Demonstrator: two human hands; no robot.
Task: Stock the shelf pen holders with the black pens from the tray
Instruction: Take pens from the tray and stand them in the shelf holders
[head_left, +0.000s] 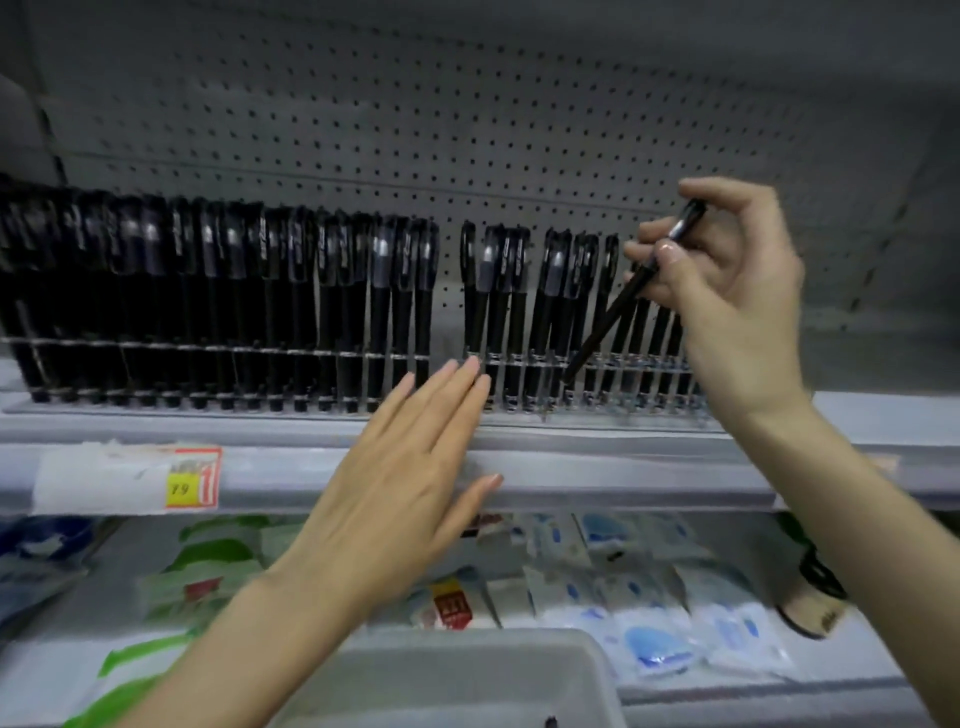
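A long clear pen holder rack (260, 351) runs along the shelf, filled with upright black pens (379, 291); one slot near the middle stands vacant. My right hand (727, 280) pinches a black pen (618, 306) between thumb and fingers, tilted, its lower tip down at the rack's right part. My left hand (400, 478) is flat with straight fingers, its fingertips at the rack's front near the vacant slot. The grey tray (467, 670) sits at the bottom of the view, with one dark pen end (550, 721) showing at its lower edge.
A grey pegboard (467, 130) backs the shelf. A price label (130, 478) is stuck on the shelf's front rail. The lower shelf holds green packets (208, 561) at left and blue-and-white packets (649, 613) at right. A dark round object (815, 597) lies beside my right forearm.
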